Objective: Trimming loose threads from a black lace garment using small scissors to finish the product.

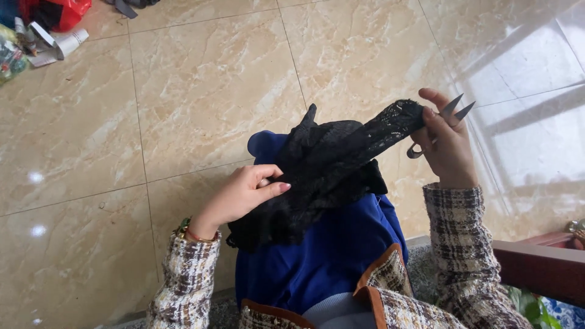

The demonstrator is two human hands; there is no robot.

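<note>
At frame centre, the left hand [247, 194] is pinching one black lace garment [329, 164]; the right hand [446, 143] is gripping its end plus one metal thread snips [448, 119], blades parted.

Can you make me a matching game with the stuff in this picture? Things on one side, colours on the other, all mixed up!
Things:
1. lace cloth
2. snips
3. lap cloth
4. floor

Colours:
A. blue
B. beige marble
C. black
D. silver grey

Pairs: 1-C, 2-D, 3-A, 4-B. The left hand pinches the lace cloth; the right hand holds its other end and the snips.
</note>
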